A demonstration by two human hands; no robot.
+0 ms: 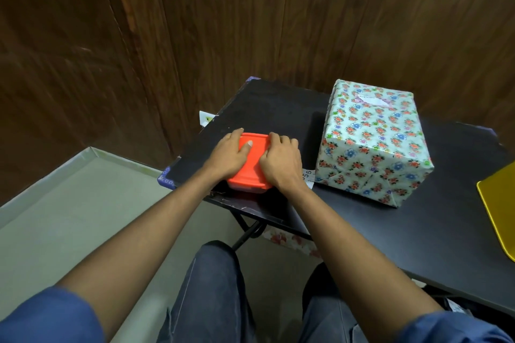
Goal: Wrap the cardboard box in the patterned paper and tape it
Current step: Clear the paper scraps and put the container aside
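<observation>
Currently both hands on the orange lidded container (250, 164) at the table's (362, 231) near-left corner: left hand (227, 154) laid over the lid's left side, fingers mostly straight, thumb across the top; right hand (280, 160) over the right side, fingers curled down over the lid's far edge. Box (373, 142) fully covered in floral paper, standing on the table just right of the container, untouched, white label (373, 100) on top. Yellow board (498, 211) at the right edge.

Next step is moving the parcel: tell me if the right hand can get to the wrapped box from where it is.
Probably yes: the right hand rests on the orange lid, and only bare table separates it from the wrapped box.
</observation>
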